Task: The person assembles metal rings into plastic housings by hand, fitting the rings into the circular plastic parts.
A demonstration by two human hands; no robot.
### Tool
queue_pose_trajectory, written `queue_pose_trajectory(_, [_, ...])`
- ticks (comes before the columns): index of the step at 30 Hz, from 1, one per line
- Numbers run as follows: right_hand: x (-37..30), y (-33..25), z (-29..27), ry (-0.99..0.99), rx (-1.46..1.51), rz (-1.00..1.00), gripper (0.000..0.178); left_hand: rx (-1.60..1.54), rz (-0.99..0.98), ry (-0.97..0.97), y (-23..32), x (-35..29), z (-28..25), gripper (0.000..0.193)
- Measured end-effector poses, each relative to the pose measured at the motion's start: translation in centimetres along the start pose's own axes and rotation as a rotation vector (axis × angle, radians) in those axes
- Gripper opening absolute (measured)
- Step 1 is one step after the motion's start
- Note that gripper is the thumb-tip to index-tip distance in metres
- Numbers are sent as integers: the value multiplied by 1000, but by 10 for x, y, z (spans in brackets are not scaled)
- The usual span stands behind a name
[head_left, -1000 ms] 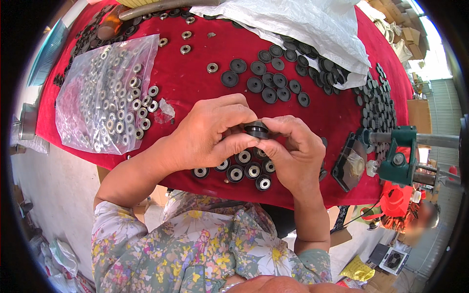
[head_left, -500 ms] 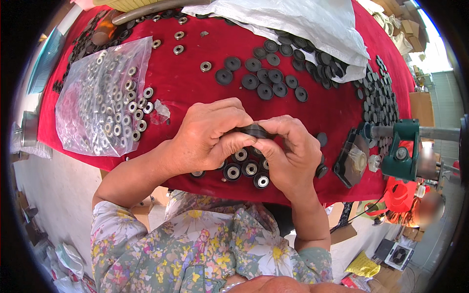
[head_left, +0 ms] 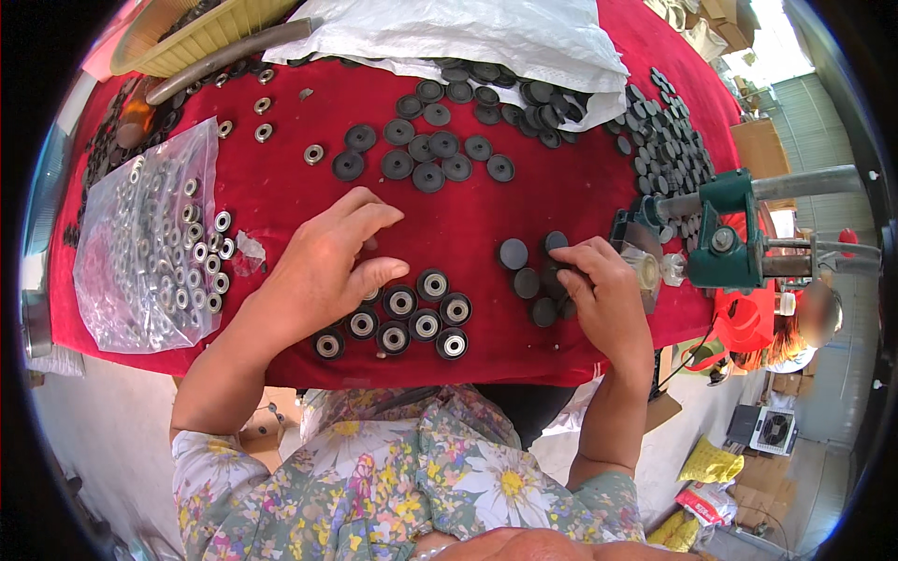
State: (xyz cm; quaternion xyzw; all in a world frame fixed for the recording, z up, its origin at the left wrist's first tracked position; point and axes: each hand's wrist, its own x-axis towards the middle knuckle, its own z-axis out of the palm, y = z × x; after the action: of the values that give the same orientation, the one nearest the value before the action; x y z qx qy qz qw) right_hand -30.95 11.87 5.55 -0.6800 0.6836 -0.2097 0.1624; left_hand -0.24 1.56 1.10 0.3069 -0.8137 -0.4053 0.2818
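My left hand (head_left: 329,266) is open above the red cloth, thumb and fingers apart, with nothing in it. Just below its thumb lie several black wheels (head_left: 425,324) with shiny metal bearings set in their middles; one is partly hidden by the hand. My right hand (head_left: 603,285) reaches over a small group of plain black discs (head_left: 513,253). Its forefinger is at the edge of one black disc (head_left: 556,241), with a gap between finger and thumb. Some discs of this group are partly covered by the hand.
A clear plastic bag of metal bearings (head_left: 150,252) lies at left. More black discs (head_left: 428,178) spread behind my hands, beside a white sack (head_left: 468,37). A green hand press (head_left: 728,229) stands at right. A yellow basket (head_left: 196,37) is at the far left.
My hands have parted from the black disc they held together. The left moved left above the bearing-fitted wheels, the right down to the plain discs. The whole view has shifted too.
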Motion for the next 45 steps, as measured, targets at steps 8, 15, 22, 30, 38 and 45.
queue_pose_trajectory(8, [107, 32, 27, 392, -59, -178, 25, 60, -35, 15, 7, 1, 2, 40])
queue_pose_trajectory(15, [160, 62, 45, 416, -299, -206, 29, 58, -31, 28, -1, -3, -4, 39])
queue_pose_trajectory(22, [147, 72, 29, 258, -132, -12, 40, 122, 5, -15, 1, -6, -4, 40])
queue_pose_trajectory(30, [140, 93, 19, 204, -226, -49, 45, 91, -19, -52, 0, -2, -3, 40])
queue_pose_trajectory(38, [104, 62, 5, 188, 492, 116, 47, 4, -61, -32, 2, -2, -4, 34])
queue_pose_trajectory(45, [66, 35, 23, -154, 1364, -26, 52, 24, -39, -39, 0, -4, -4, 33])
